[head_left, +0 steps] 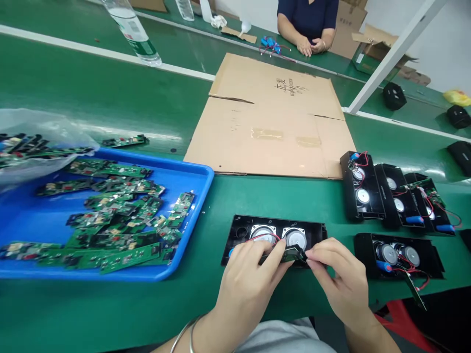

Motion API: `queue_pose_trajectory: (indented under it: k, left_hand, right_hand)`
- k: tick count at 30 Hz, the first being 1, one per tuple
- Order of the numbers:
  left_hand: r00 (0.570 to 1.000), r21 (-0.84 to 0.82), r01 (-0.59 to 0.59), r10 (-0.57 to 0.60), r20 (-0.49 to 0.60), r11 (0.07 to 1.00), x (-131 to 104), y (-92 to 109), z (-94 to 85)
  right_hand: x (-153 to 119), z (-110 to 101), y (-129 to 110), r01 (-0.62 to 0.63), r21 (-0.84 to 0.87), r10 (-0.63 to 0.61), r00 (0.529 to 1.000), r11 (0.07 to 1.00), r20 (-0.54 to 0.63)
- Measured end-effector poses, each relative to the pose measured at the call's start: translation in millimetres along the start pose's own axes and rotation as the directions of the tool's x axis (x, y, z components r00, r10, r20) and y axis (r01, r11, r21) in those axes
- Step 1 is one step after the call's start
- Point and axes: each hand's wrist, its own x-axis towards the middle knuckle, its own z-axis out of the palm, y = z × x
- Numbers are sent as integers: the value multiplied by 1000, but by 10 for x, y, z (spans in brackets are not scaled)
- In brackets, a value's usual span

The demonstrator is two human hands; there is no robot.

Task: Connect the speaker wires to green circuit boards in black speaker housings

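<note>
In front of me lies a black speaker housing [240, 221] with two round speakers [295, 238] and red wires inside. Over its near edge my left hand [250, 279] grips a small green circuit board [290, 253] between thumb and fingers. At the board's right end, the fingertips of my right hand [338, 279] are pinched together; whatever they hold is too small to make out. Part of a blue cylindrical cell [231, 252] shows beside my left hand, which hides much of the housing's near side.
A blue tray [206, 179] heaped with circuit boards stands left, a plastic bag [47, 122] of boards over its corner. Flattened cardboard [272, 113] lies ahead. Several housings [362, 191] sit right. Across the bench is a seated person [308, 22], hands together, near blue cells [271, 44].
</note>
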Motion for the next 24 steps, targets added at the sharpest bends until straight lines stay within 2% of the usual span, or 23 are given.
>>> queue_pose_trajectory:
  k: [6,12,19,24]
  left_hand:
    - [999,63,-33,30,44,997,15,28,56]
    - [997,49,-57,54,54,997,32,55,96]
    - [991,63,-96,90,101,993,81,62,81]
    - [981,20,-101,97,167,995,84,28,76]
  right_hand:
    - [45,34,-29,125,-211,-124,992,969,21]
    - [80,105,36,177,-367,-156,984,913,87]
    - [150,45,127,249,-285,-189,957,926,221]
    - [176,-14,162,226,-156,-168,934,962,317]
